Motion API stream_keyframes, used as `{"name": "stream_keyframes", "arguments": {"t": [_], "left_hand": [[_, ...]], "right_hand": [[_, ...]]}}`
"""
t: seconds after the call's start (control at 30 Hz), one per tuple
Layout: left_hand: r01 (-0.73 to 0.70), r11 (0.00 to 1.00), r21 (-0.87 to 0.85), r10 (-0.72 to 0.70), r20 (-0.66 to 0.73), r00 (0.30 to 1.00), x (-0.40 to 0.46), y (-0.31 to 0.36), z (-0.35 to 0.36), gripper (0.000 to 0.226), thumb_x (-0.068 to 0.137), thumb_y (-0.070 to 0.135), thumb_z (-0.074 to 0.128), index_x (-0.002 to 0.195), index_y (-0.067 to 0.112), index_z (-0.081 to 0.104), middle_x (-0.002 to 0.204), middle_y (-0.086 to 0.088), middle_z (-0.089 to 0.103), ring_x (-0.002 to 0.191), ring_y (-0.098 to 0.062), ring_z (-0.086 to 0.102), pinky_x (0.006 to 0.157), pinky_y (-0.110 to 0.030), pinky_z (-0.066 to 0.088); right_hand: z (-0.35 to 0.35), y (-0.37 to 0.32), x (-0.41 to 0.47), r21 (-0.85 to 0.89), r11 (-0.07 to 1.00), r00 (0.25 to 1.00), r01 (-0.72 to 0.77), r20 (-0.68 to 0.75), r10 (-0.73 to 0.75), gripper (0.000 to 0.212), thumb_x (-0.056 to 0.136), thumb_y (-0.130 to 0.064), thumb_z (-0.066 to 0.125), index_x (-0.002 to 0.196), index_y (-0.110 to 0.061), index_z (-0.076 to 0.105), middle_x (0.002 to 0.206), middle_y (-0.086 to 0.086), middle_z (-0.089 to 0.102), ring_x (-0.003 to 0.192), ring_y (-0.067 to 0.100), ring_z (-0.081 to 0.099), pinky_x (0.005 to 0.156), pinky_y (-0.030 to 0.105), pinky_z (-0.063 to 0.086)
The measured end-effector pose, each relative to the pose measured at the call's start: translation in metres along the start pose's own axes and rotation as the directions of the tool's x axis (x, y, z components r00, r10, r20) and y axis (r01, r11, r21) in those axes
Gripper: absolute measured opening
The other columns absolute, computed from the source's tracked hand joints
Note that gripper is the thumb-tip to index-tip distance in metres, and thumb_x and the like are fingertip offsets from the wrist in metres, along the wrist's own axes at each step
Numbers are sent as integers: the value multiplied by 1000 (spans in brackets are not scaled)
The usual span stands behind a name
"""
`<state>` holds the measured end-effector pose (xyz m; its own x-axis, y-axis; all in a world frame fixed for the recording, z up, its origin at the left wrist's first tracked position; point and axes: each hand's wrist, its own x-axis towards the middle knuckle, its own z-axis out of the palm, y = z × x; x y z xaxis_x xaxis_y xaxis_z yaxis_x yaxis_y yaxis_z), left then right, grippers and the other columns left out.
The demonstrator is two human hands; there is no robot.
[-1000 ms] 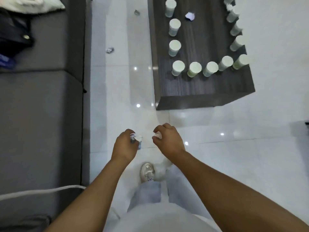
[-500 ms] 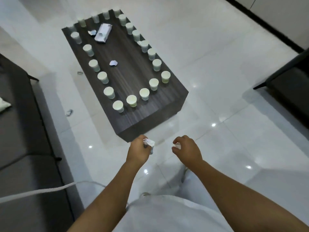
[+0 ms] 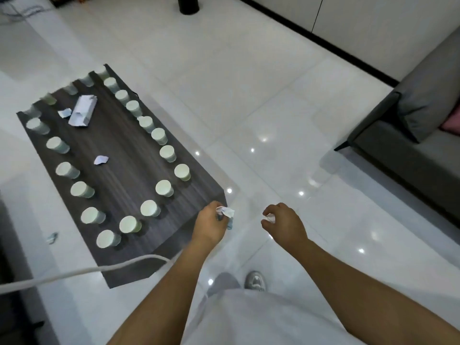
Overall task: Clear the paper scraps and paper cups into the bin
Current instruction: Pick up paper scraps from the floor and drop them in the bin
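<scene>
Pinching tight, the fingers (image 3: pixel 216 212) of my left hand (image 3: pixel 209 226) are clamped on a crumpled white paper scrap (image 3: pixel 226 211) that sticks out toward the right, with a bluish bit hanging just under it. My right hand (image 3: pixel 286 224) is curled too, fingers together around a small white scrap (image 3: pixel 270 216); only a sliver of it shows, so I can't tell how much is in there. Both hands hover over the glossy white tiled floor (image 3: pixel 249 100), the left one right at the near corner of the dark wood desk (image 3: pixel 124 155).

On the desk, paper cups (image 3: pixel 150 208) stand upside down in a long loop along the edges, pale green-white, one near another. Inside the loop lie a small torn scrap (image 3: pixel 100 160) at mid-desk, and farther off a larger folded white paper (image 3: pixel 83 110) with another small scrap (image 3: pixel 64 113) just beside it. One more scrap (image 3: pixel 52 237) sits on the floor left of the desk.

A white cable (image 3: pixel 82 271) runs across the lower left and passes over the desk's near end. A grey sofa (image 3: pixel 423 115) stands well off to the right, and a black cylindrical object (image 3: pixel 188 5) stands at the top edge; I can't tell what it is. My shoe (image 3: pixel 255 280) shows below, between my arms.
</scene>
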<state>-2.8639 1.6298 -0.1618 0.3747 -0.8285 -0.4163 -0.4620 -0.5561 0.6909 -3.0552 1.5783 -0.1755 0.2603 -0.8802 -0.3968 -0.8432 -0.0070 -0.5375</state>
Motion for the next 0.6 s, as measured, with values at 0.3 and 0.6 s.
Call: {"name": "stream_keyframes", "arguments": {"t": [0.3,0.6], "left_hand": [[-48,996,70,47,8,999,168,86,0,9,87,12,60,96,9,59,89,-5,62,78,-19,58,65,-21,44],[-108,994,32,108,-9,994,359,186,-54,6,86,12,60,91,13,57,77,5,56,67,-5,52,53,-10,35]], "right_hand": [[-77,-15,170,6,999,998,54,-26,-54,24,85,-22,62,107,-17,67,106,4,59,99,22,57,77,29,47],[-174,-84,378,-36,995,993,95,-67,-98,23,85,-25,59,106,-18,66,103,3,58,95,21,58,71,26,41]]}}
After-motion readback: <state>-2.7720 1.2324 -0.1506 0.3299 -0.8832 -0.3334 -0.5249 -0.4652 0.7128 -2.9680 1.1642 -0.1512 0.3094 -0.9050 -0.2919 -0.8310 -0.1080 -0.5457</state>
